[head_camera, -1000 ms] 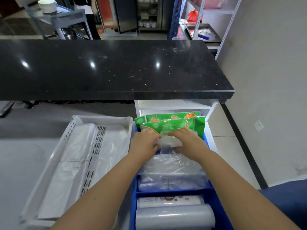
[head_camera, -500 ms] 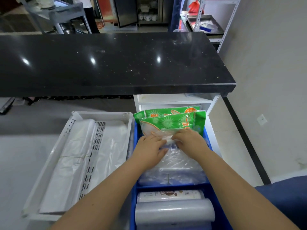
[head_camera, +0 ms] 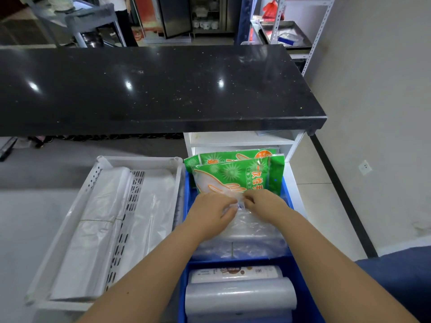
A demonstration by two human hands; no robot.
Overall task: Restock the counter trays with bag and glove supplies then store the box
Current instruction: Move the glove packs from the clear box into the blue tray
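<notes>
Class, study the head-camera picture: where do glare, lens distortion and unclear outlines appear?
Head view: three lamp glints on the black countertop; the wide lens stretches the forearms large toward the bottom edge; the clear plastic bags pinched by the left hand and right hand shine, blurring their outlines.

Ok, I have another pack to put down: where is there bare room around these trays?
The black countertop beyond both trays is bare, as is the grey surface left of the white tray. The blue tray is crowded: green glove packs, clear bags gripped by the left hand and right hand, then rolls.
</notes>
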